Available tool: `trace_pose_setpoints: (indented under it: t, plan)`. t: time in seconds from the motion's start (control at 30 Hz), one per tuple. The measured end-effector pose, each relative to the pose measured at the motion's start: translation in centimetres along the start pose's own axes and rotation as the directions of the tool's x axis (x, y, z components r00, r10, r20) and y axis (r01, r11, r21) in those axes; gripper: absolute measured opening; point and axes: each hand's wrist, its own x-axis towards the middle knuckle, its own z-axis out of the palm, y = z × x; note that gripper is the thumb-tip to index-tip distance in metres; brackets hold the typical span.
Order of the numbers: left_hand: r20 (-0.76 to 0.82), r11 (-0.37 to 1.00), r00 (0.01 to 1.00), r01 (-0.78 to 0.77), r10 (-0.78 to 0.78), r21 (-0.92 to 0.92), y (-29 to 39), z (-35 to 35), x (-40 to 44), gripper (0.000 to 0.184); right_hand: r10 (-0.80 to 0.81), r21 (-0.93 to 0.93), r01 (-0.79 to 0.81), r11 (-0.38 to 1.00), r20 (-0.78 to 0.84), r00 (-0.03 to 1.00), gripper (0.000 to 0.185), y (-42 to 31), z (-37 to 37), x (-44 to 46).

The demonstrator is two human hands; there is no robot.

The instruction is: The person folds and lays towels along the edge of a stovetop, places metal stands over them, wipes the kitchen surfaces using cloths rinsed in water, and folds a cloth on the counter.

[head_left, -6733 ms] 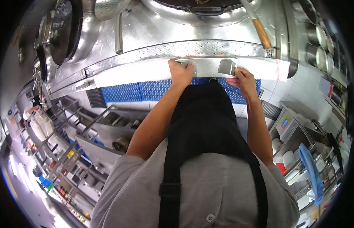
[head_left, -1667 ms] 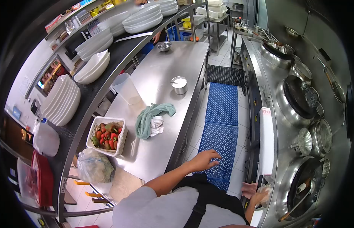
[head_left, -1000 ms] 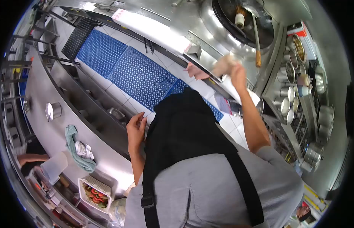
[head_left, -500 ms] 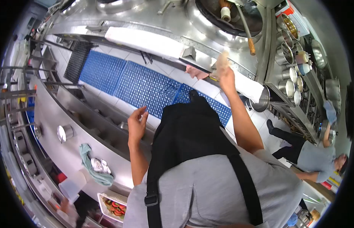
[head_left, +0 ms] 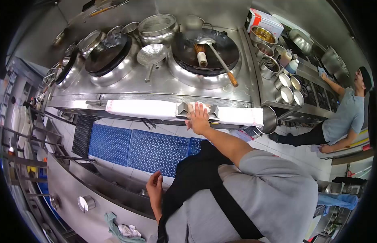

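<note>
My right hand (head_left: 200,120) is on a crumpled beige cloth (head_left: 191,108) at the stove's front rail, its fingers over the cloth. Angled metal pieces (head_left: 183,109) stand on both sides of it. A folded white cloth (head_left: 142,108) lies along the rail to the left, and another white cloth (head_left: 240,116) lies to the right. My left hand (head_left: 155,185) hangs low beside the black apron, loosely bent and holding nothing.
Behind the rail, a wok (head_left: 184,52) holds a brush and a wooden-handled ladle. A strainer (head_left: 151,54) lies beside it. A co-worker (head_left: 344,113) stands at the right by metal pots. Blue mats (head_left: 156,150) cover the floor; a steel table (head_left: 67,182) is at lower left.
The view has swung up toward the stove. My right hand has brought the beige cloth from above the rail's right part to between the metal pieces. My left hand remains low and without an object.
</note>
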Motion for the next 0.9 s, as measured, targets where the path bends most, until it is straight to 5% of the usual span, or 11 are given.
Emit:
trace_pose_setpoints:
  t: [0.13, 0.2, 0.23, 0.3, 0.33, 0.47, 0.6, 0.7, 0.8, 0.83, 0.9]
  plan:
    - [0.005, 0.998, 0.998, -0.058, 0.058, -0.002, -2.0, -1.5, 1.4, 0.028, -0.033, 0.009, 0.031, 0.999, 0.395, 0.918, 0.077, -2.5, -11.2, 0.1]
    - [-0.048, 0.997, 0.997, -0.068, 0.067, -0.033, -3.0, -1.7, 1.9, 0.028, 0.066, 0.288, -0.084, 0.954, 0.074, 0.995, 0.066, 0.1, -11.8, 2.1]
    - [-0.072, 0.997, 0.995, -0.067, 0.064, -0.044, -3.7, -2.0, 1.9, 0.028, 0.056, 0.213, -0.028, 0.977, -0.127, 0.99, 0.06, 1.5, -14.1, 3.0]
    - [-0.065, 0.999, 0.997, -0.048, 0.047, -0.01, -6.1, -1.9, 2.7, 0.028, 0.01, 0.075, 0.049, 0.996, -0.638, 0.77, 0.046, 6.2, -17.1, 5.7]
    - [-0.068, 0.999, 0.997, -0.039, 0.039, 0.006, -7.3, -1.9, 3.2, 0.029, 0.158, -0.051, -0.218, 0.975, -0.533, 0.831, 0.057, 8.1, -19.1, 7.1]
    - [0.001, 1.0, 1.0, -0.026, 0.026, 0.004, -12.6, -0.1, 4.6, 0.032, 0.339, 0.001, -0.341, 0.94, -0.102, 0.935, 0.088, 19.0, -17.3, 11.2]
    - [-0.033, 0.983, 0.994, 0.105, -0.101, 0.15, -16.3, 0.3, 3.5, 0.036, 0.439, 0.066, -0.434, 0.899, -0.136, 0.888, 0.052, 19.0, -18.1, 14.0]
    - [-0.11, 0.962, 0.973, 0.22, -0.203, 0.164, -21.1, -0.2, 1.7, 0.036, 0.246, 0.173, -0.192, 0.966, -0.397, 0.884, 0.036, 19.6, -17.6, 17.6]
    - [-0.158, 0.914, 0.941, 0.33, -0.299, 0.234, -19.6, -0.6, 0.5, 0.037, 0.221, 0.573, -0.01, 0.819, -0.3, 0.928, 0.033, 19.0, -18.7, 24.3]
    - [-0.163, 0.908, 0.935, 0.346, -0.315, 0.234, -19.0, -0.6, 1.0, 0.036, 0.321, 0.789, -0.074, 0.61, -0.161, 0.933, 0.026, 13.3, -23.6, 23.4]
    - [-0.173, 0.897, 0.923, 0.377, -0.344, 0.23, -17.5, -0.3, 2.1, 0.034, 0.211, 0.732, 0.071, 0.678, -0.286, 0.935, 0.019, 13.9, -22.3, 31.5]
